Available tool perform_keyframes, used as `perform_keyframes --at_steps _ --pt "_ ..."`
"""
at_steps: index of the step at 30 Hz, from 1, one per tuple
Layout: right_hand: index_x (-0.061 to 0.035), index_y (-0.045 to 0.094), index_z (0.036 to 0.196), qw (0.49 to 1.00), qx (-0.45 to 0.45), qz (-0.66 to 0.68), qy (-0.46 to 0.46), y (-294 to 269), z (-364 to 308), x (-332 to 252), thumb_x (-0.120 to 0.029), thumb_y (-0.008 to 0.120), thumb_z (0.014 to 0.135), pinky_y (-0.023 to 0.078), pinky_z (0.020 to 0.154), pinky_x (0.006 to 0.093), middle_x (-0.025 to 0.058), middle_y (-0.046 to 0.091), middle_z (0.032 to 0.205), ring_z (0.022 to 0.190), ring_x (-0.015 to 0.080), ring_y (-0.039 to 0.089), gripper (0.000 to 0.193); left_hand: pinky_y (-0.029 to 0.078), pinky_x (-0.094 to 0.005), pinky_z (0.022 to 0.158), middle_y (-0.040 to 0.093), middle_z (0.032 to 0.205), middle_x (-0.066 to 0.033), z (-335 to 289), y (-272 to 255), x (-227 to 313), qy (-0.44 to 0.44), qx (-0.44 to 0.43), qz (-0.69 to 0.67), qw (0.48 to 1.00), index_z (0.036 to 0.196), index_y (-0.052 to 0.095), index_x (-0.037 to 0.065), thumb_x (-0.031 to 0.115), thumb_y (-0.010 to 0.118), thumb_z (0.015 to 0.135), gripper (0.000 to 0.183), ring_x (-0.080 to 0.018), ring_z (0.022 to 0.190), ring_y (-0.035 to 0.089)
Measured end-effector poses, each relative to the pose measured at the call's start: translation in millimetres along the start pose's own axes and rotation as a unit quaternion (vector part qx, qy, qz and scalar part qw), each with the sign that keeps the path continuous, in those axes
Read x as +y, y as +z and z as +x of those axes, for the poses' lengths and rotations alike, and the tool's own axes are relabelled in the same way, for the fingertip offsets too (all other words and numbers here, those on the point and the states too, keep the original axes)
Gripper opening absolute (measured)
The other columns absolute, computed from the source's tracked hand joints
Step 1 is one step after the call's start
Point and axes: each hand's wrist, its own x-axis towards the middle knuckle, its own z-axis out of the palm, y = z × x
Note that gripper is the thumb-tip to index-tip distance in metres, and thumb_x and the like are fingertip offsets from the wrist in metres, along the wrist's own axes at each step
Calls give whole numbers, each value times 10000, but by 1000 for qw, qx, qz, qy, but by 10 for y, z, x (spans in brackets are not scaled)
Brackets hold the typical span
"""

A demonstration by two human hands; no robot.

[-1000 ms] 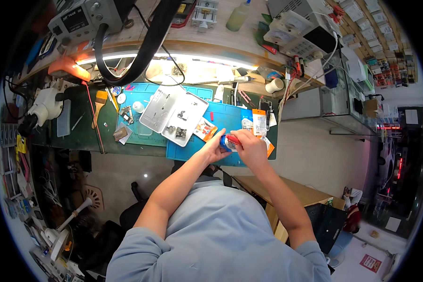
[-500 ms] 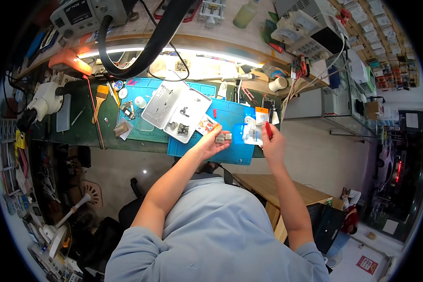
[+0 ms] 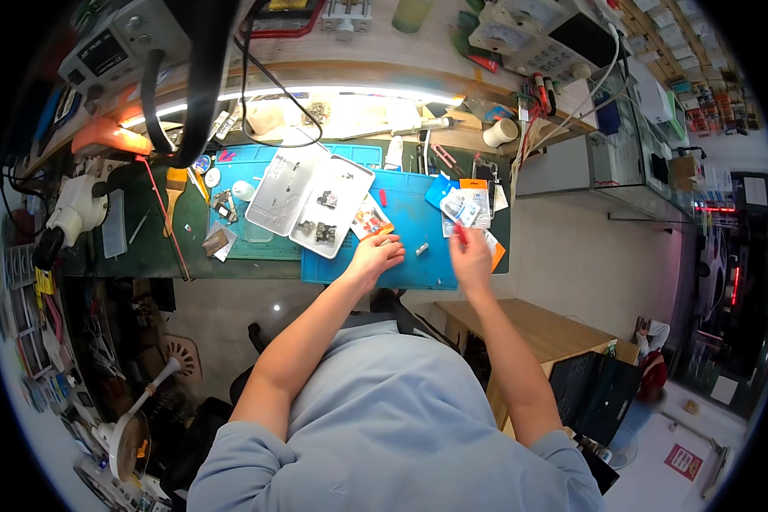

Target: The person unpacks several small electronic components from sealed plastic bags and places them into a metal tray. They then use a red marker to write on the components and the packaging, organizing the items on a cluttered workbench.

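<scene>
My left hand (image 3: 377, 258) is over the front of the blue mat (image 3: 410, 200), beside the open white tin (image 3: 282, 183). Its fingers are curled, and a small greyish piece barely shows at them. A short silvery part (image 3: 422, 249) lies on the mat between my hands. In my right hand (image 3: 473, 263), fingers closed, is a slim red tool (image 3: 461, 235), smeared by motion. Just beyond it lie clear, blue and orange packets (image 3: 462, 207). Dark small parts (image 3: 325, 232) sit in the tin's right half. An orange-and-white packet (image 3: 369, 220) lies by its edge.
A wooden-handled brush (image 3: 175, 192) and a microscope-like white device (image 3: 78, 209) are at the left. A lit shelf (image 3: 350, 72) runs along the back, with a thick dark hose (image 3: 200, 85) hanging before it. A white cup (image 3: 500, 132) stands back right.
My left hand has turned over from palm-up with small grey blocks to curled fingers. A silvery part now lies on the mat. My right hand has moved slightly left with the red tool.
</scene>
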Motion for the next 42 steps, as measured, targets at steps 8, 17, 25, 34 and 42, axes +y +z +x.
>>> perform_keyframes --at_steps 8,17,25,34,42 --pt "-85 688 1149 997 -59 45 -37 338 -244 -124 -193 770 864 546 769 377 83 603 1093 916 274 663 316 556 -338 1001 570 1305 -188 -168 -26 -13 -20 -50 -53 997 1430 407 -81 96 578 1010 486 -236 1186 628" --pt "-75 665 1121 995 -92 44 18 318 -236 -232 -200 817 813 548 734 366 66 575 1085 869 240 651 365 585 -318 886 642 1221 -164 -338 -75 24 -10 -40 128 991 1362 466 -43 130 595 1013 410 -198 1015 693" --pt "-41 633 1030 981 -56 184 16 535 -257 -163 -84 766 820 558 741 352 96 662 1125 874 276 691 253 578 -305 884 631 1221 -144 -281 -156 -112 44 -14 103 994 1320 515 -51 123 607 1011 367 -182 1043 681" --pt "-79 666 1081 989 52 45 -130 357 -224 42 75 623 793 579 732 350 97 645 1209 921 254 708 329 581 -280 822 663 1128 -116 -283 -6 -286 171 65 218 959 1310 566 -30 87 640 1000 339 -176 981 706" --pt "44 642 1125 776 12 577 253 69 -309 -13 -279 305 1063 517 651 262 140 685 999 822 166 690 471 517 -251 637 670 1034 -104 -183 156 -301 338 150 503 781 1216 626 1 38 713 927 304 -130 753 642"
